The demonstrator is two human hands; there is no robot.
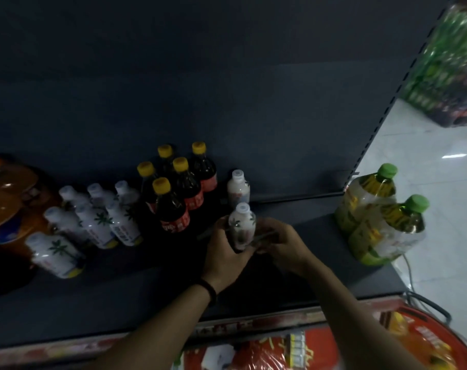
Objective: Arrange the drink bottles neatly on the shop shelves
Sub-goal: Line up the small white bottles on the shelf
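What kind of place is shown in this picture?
Most likely a small shop. A dark metal shelf carries grouped drinks: dark bottles with yellow caps and white bottles with palm prints. Shrink-wrapped packs stand on the tiled floor.

Dark shelf (294,265) bears white bottles (93,222), yellow-capped bottles (179,193), oil jugs (379,214).

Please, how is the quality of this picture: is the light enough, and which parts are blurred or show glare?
Head view: the shelf is dim, so the dark bottles with yellow caps lose detail; the white floor at right is bright, with a glare streak; the green packs at top right are blurred; the wide lens bends the shelf edge; both hands, left and right, on the white bottle stay fairly sharp.
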